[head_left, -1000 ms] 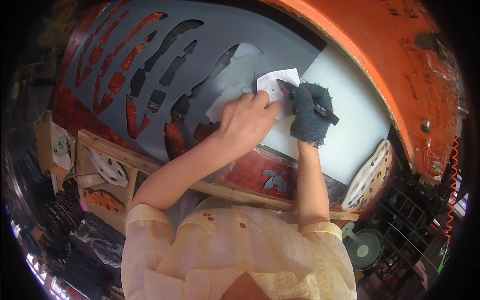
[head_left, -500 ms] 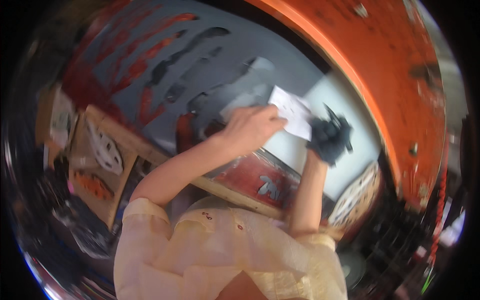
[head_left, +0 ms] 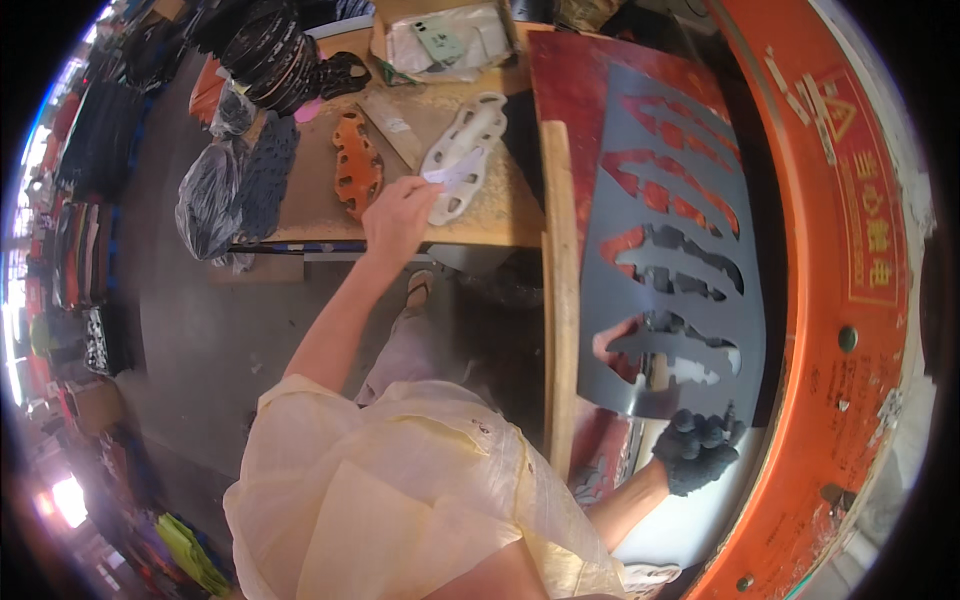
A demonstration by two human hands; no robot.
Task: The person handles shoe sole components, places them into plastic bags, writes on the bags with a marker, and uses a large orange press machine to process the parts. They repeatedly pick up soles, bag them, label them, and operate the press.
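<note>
The wooden bench [head_left: 516, 222] carries a long white pad with holes [head_left: 474, 133], a similar orange pad [head_left: 358, 165], a dark pad [head_left: 268, 175], a flat wooden strip [head_left: 388, 127] and an open box [head_left: 381, 45]. Alongside, the red bench [head_left: 560, 80] holds a grey sheet with cut-outs [head_left: 625, 210] and a white sheet [head_left: 680, 525].

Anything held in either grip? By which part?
Left grip: paper slip, pinched at its near edge. Right grip, gloved: dark marker, apparently by the barrel; exact spot hidden.
</note>
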